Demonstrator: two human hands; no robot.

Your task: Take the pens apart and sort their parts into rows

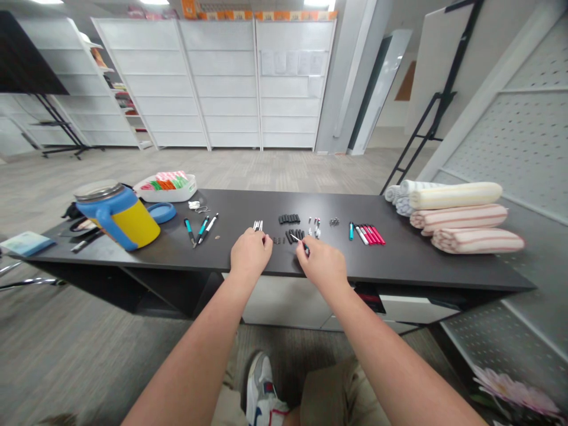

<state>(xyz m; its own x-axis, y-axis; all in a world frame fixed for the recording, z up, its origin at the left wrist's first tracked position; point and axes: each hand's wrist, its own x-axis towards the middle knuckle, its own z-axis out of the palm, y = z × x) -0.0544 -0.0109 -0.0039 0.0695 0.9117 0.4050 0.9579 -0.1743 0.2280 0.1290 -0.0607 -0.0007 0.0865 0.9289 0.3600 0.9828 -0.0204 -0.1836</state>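
My left hand [251,251] is closed over the front part of the desk, its fingers curled. Just beyond it lie several thin pale refill-like sticks [258,225]; whatever its fingertips hold is hidden. My right hand [323,260] is closed in a pinch on a small dark pen part [306,248] with a thin pale tip pointing left. Under and beyond that tip are two rows of short black tubes [289,219]. Tiny spring-like pieces [278,241] lie between the hands. Small white pieces [316,223] and little metal bits [334,222] lie past my right hand.
Teal, white and red pen barrels [370,234] lie to the right, near rolled towels [465,216]. On the left are several pens [202,229], a blue lid [161,212], a large yellow-blue mug [119,216] and a white basket [177,192]. The dark desk's [426,266] front edge is close to me.
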